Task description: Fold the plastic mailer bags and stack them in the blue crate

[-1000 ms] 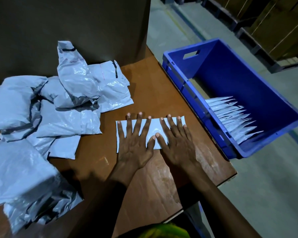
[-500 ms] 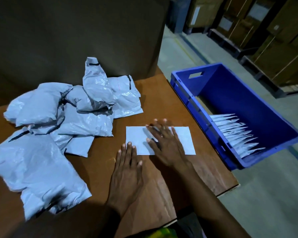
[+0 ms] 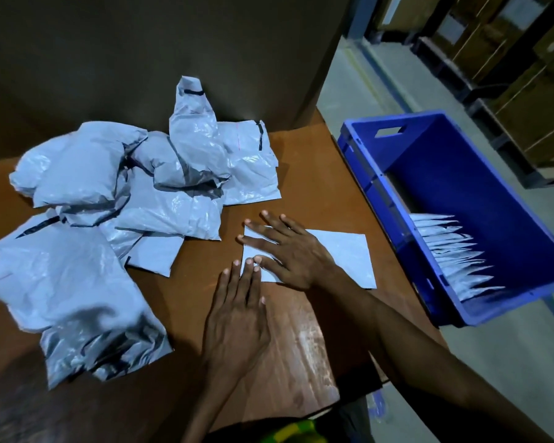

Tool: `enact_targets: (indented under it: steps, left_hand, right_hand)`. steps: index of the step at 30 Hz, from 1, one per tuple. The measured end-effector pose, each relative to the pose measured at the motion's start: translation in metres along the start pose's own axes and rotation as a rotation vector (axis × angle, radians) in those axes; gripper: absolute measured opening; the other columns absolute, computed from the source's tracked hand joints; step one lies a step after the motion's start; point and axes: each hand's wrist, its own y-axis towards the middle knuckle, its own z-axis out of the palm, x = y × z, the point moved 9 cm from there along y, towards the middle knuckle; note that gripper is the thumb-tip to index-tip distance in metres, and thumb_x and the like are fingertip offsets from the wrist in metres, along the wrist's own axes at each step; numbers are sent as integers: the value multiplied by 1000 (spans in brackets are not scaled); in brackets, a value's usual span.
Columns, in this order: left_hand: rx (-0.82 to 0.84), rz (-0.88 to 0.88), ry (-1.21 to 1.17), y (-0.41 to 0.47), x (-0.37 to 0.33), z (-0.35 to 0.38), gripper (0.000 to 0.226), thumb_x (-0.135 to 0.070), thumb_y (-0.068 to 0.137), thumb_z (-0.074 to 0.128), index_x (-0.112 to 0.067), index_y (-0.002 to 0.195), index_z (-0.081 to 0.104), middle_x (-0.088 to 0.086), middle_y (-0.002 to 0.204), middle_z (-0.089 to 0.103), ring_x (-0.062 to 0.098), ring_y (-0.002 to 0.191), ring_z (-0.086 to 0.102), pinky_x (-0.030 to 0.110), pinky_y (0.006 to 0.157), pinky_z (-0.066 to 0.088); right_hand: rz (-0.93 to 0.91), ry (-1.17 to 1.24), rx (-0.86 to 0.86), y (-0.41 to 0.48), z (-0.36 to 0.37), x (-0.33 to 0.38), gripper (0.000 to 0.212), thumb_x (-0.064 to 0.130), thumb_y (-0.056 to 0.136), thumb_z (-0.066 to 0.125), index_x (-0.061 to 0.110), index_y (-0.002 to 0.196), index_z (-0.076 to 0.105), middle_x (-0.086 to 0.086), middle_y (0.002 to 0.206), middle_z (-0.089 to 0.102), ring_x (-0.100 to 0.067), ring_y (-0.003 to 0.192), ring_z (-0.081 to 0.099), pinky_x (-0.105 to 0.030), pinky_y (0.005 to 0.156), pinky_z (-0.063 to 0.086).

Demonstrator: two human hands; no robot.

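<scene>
A folded white mailer bag (image 3: 343,254) lies flat on the brown table (image 3: 304,161) near its right edge. My right hand (image 3: 288,251) presses on the bag's left half with fingers spread and straight, pointing left. My left hand (image 3: 237,311) lies flat on the table just below the bag, its fingertips touching the bag's lower left corner. The blue crate (image 3: 480,193) stands to the right of the table, with a row of folded bags (image 3: 451,254) along its near inner side.
A loose pile of crumpled grey mailer bags (image 3: 109,219) covers the left part of the table. A dark wall stands behind the table. Cardboard boxes on pallets (image 3: 525,75) line the far right. Grey floor runs around the crate.
My left hand slid off the folded bag to the table below it. My right hand moved left across the bag, from its right half to its left half. The camera view lifted.
</scene>
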Motion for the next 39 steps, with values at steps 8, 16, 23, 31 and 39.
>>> enact_targets:
  steps: [8, 16, 23, 31, 39]
  left_hand:
    - [-56, 38, 27, 48, -6, -21, 42, -26, 103, 43, -1, 122, 70, 23, 128, 67, 41, 133, 55, 53, 121, 29]
    - [150, 204, 35, 104, -37, 42, 64, -39, 111, 24, -10, 166, 7, 12, 174, -2, 33, 160, -6, 55, 127, 15]
    - [168, 199, 115, 99, -35, 46, 64, -42, 111, 19, -16, 166, 1, 13, 173, -7, 41, 158, -8, 67, 122, 12]
    - [208, 170, 100, 99, -37, 48, 64, -43, 109, 21, -23, 167, 5, 9, 174, -6, 38, 159, -8, 71, 120, 9]
    - [216, 150, 96, 98, -32, 52, 62, -47, 108, 18, -27, 167, 10, 5, 174, -2, 34, 160, -8, 74, 119, 3]
  right_hand:
    - [522, 232, -464, -52, -29, -49, 38, 34, 111, 46, 24, 143, 63, 4, 159, 48, -16, 156, 30, -49, 125, 25]
    - [733, 184, -292, -92, -15, -60, 48, 43, 113, 31, 32, 158, 42, 7, 171, 27, -11, 161, 6, -46, 129, 10]
    - [764, 7, -129, -94, -2, -52, 52, 48, 113, 19, 40, 165, 20, 7, 175, 3, -18, 161, -9, -55, 129, 3]
    - [779, 56, -71, -92, 0, -57, 57, 57, 109, 11, 41, 162, 25, 8, 175, 5, -19, 161, -10, -55, 128, -2]
    - [585, 20, -38, -100, -11, -83, 62, 66, 107, 21, 40, 164, 21, 11, 174, 7, -13, 161, -3, -49, 130, 5]
